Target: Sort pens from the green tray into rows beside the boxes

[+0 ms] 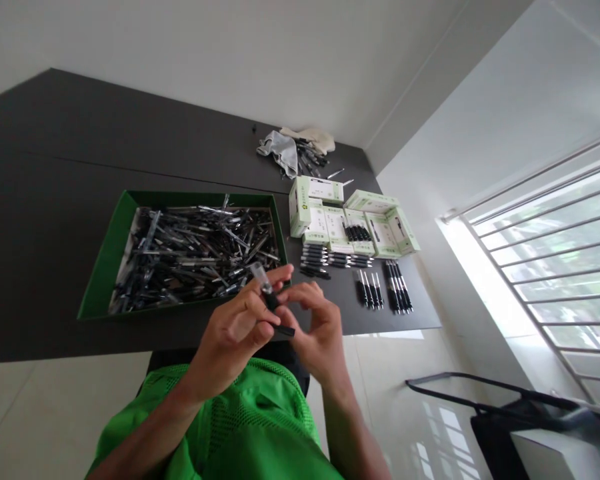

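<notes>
Above the table's front edge, my left hand (240, 320) is closed around a pen (261, 275) with a clear barrel and a black grip. My right hand (316, 327) meets it from the other side, thumb and index finger pinched at the pen's black part. A short black piece (285, 330) sticks out below, between the two thumbs; whether it belongs to the same pen I cannot tell. Just behind my left hand stands a green box (99, 267) heaped with loose pens and clear pen parts (200, 250).
Right of the box, pale green and white cartons (325, 190) stand on the dark table (180, 147), with black pens (356, 230) on them. Rows of pens (399, 287) lie in front. Cloths (280, 150) and more pens (310, 157) lie behind. A black-framed chair (480, 400) stands right.
</notes>
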`<state>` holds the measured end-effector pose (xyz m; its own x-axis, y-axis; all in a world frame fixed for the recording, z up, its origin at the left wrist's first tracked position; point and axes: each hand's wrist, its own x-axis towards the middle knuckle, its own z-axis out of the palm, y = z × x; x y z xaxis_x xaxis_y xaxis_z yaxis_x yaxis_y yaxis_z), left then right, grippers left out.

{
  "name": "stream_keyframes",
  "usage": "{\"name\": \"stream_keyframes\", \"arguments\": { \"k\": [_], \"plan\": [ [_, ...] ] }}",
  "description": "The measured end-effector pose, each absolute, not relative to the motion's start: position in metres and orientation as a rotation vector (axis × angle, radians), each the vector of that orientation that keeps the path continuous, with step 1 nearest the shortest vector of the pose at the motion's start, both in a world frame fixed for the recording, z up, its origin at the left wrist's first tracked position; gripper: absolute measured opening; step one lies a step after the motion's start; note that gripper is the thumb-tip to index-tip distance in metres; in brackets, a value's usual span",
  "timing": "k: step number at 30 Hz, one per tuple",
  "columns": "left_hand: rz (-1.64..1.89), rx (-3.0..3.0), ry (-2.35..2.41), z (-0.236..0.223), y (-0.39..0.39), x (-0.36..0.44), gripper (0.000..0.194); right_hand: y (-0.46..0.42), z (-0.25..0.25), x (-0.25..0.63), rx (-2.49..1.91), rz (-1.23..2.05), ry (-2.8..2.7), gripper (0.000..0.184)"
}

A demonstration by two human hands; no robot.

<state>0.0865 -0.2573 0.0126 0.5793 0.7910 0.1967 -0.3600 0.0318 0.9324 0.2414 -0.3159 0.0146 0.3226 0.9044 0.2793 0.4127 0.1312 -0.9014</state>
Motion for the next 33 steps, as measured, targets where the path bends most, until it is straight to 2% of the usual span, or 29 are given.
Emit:
{"name": "stream_keyframes", "arguments": {
  "k": [6, 10, 12, 17, 21, 27, 31, 33],
  "plan": [
    [1.142, 1.137, 0.5, 0.011, -0.268, 0.084, 0.021, -0.313, 0.016, 0.207, -1.421, 0.562, -1.312, 0.004],
    [1.226, 1.144, 0.552, 0.011, -0.274, 0.081, 0.017, -0.321, 0.019, 0.205, -1.371, 0.428, -1.25, 0.009],
    [1.215, 1.19, 0.564, 0.01, -0.276, 0.078, 0.016, -0.324, 0.021, 0.207, -1.302, 0.397, -1.19, 0.014],
    [1.125, 1.171, 0.541, 0.009, -0.278, 0.075, 0.02, -0.323, 0.027, 0.212, -1.134, 0.496, -1.296, 0.009],
    [1.108, 1.224, 0.522, 0.01, -0.277, 0.071, 0.02, -0.318, 0.029, 0.212, -1.06, 0.462, -1.32, 0.015],
    [1.051, 1.387, 0.558, 0.006, -0.278, 0.064, 0.021, -0.311, 0.045, 0.223, -1.13, 0.428, -1.288, 0.007],
    [1.124, 1.358, 0.575, 0.005, -0.279, 0.066, 0.007, -0.302, 0.07, 0.238, -1.194, 0.386, -1.381, 0.009],
    [1.13, 1.371, 0.597, 0.008, -0.279, 0.067, 0.015, -0.298, 0.082, 0.244, -1.235, 0.367, -1.461, 0.009]
  ]
}}
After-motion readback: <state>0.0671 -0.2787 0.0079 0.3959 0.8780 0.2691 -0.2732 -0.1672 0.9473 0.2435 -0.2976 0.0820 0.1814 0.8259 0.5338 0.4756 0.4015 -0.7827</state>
